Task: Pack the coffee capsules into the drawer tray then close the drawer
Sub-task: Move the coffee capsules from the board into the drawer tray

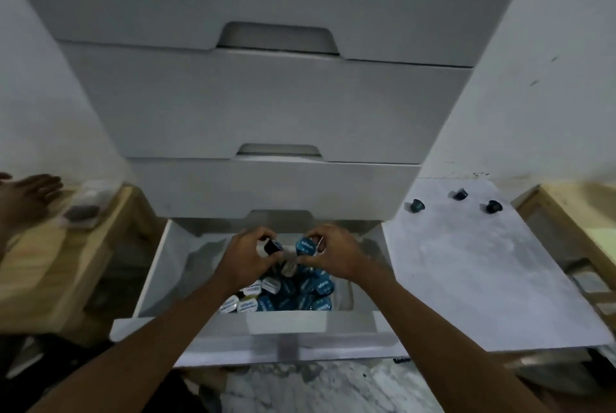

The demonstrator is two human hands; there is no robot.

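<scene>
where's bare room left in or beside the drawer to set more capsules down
Bare: the drawer strip between the capsule pile and the left wall; the white board's near part, this side of three loose capsules. Crowded: the pile's far end, where left hand holds a dark capsule, right hand a blue capsule.

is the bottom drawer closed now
No, the drawer is pulled out; the left hand holds a black capsule and the right hand a blue capsule over it.

Before you, drawer [300, 322] fronts look smooth, matt white board; capsules [293, 292] in it show glossy foil-like lids, blue and silver; slab [483, 272] to your right is matt, mottled grey-white, scuffed; bench [66, 262] at your left is pale unpainted wood.
</scene>
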